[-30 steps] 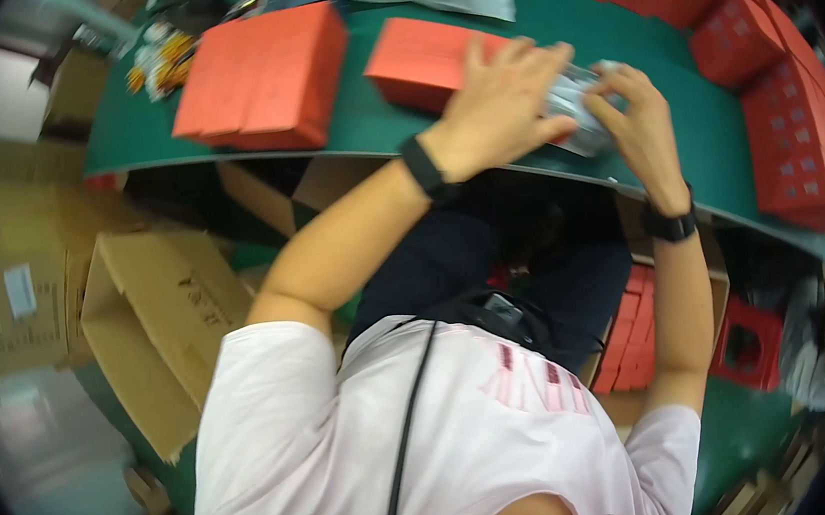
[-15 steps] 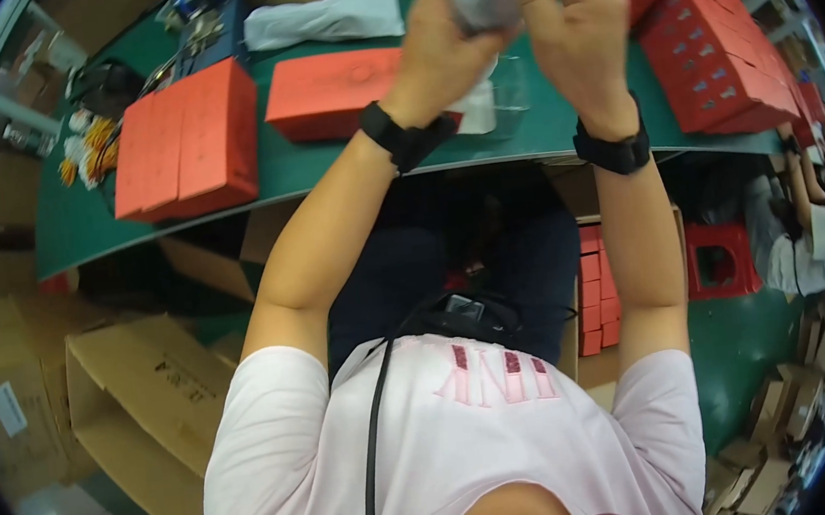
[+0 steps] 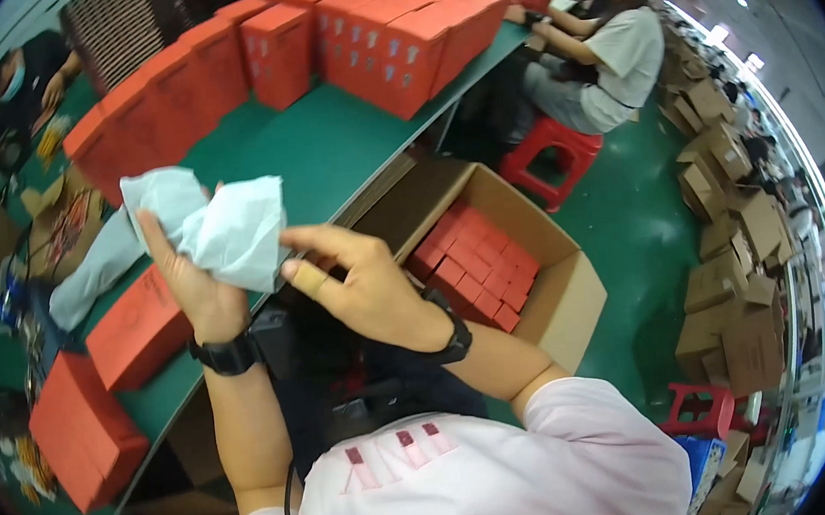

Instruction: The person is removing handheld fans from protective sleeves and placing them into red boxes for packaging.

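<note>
A pale, crinkled wrapped package (image 3: 237, 234) lies across the palm of my left hand (image 3: 204, 298), above the green table (image 3: 265, 142). My left fingers curl behind it, partly hidden by the wrapping. At the package's lower right corner, the thumb and forefinger of my right hand (image 3: 380, 286) pinch its edge. What the wrapping contains is hidden. Beneath my left hand are a red box (image 3: 141, 326) lying flat and a longer grey-white wrapped bundle (image 3: 97, 270). Nearer the table's left end stands another red box (image 3: 87, 432).
Red boxes line the table's far side, with a large stack (image 3: 414, 31) at its right. An open carton (image 3: 569, 311) of small red boxes stands right of my knees. A co-worker (image 3: 613, 55) sits on a red stool (image 3: 551, 157); another person (image 3: 33, 91) is at far left.
My view has swung to the right, bringing the open carton and co-worker into fuller sight. Both hands have come lower and nearer, and the wrapped package now lies on my left palm.
</note>
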`<state>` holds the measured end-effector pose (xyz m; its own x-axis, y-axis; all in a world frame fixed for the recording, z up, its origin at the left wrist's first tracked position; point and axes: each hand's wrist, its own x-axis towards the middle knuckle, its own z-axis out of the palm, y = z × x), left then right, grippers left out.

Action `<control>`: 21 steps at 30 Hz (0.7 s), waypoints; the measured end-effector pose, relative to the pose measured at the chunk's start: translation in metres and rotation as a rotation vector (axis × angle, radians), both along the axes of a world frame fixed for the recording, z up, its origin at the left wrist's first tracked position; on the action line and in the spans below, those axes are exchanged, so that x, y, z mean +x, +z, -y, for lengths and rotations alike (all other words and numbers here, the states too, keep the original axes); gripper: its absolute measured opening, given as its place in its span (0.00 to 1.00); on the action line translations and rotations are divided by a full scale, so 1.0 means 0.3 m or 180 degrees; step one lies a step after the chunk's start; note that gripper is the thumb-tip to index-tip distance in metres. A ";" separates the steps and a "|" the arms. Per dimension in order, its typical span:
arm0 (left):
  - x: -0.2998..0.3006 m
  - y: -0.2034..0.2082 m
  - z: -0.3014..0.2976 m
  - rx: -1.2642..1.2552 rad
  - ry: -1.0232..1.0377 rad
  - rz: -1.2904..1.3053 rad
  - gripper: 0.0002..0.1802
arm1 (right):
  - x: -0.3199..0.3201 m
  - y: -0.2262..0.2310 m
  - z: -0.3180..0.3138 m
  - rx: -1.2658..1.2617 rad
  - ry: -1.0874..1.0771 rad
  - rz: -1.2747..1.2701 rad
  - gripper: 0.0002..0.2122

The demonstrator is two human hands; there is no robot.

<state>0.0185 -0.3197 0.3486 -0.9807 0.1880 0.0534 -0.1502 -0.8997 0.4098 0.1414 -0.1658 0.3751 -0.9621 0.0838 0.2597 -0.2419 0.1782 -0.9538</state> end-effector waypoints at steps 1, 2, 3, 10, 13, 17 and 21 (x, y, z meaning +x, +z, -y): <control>0.008 0.002 -0.038 -0.0101 0.0223 0.0055 0.29 | 0.008 -0.003 -0.021 -0.0234 0.0138 0.0206 0.17; 0.019 0.006 -0.076 -0.0209 0.0468 0.0121 0.29 | 0.009 -0.014 -0.050 -0.0480 0.0299 0.0418 0.18; 0.032 0.014 -0.095 -0.0314 0.0655 0.0030 0.28 | 0.009 -0.018 -0.075 -0.0712 0.0618 0.0468 0.21; 0.152 0.112 -0.159 -0.2059 0.1584 -0.1123 0.10 | -0.010 -0.002 -0.073 -0.0679 0.0948 0.1225 0.26; 0.112 0.148 -0.082 -0.2427 0.1715 -0.0999 0.13 | -0.025 -0.013 -0.050 -0.1164 0.1032 0.0137 0.26; 0.034 0.127 -0.044 -0.2694 0.2058 -0.0960 0.17 | -0.022 0.074 -0.071 -0.0409 0.1128 0.0259 0.24; -0.069 0.036 0.016 -0.2255 0.1223 -0.0495 0.19 | 0.001 0.049 -0.126 -0.0079 0.1037 0.0995 0.28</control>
<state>-0.0021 -0.3244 0.3595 -0.9748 -0.1193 0.1887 0.2211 -0.3969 0.8908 0.1418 -0.1281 0.3898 -0.9711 -0.2341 -0.0458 0.0187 0.1168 -0.9930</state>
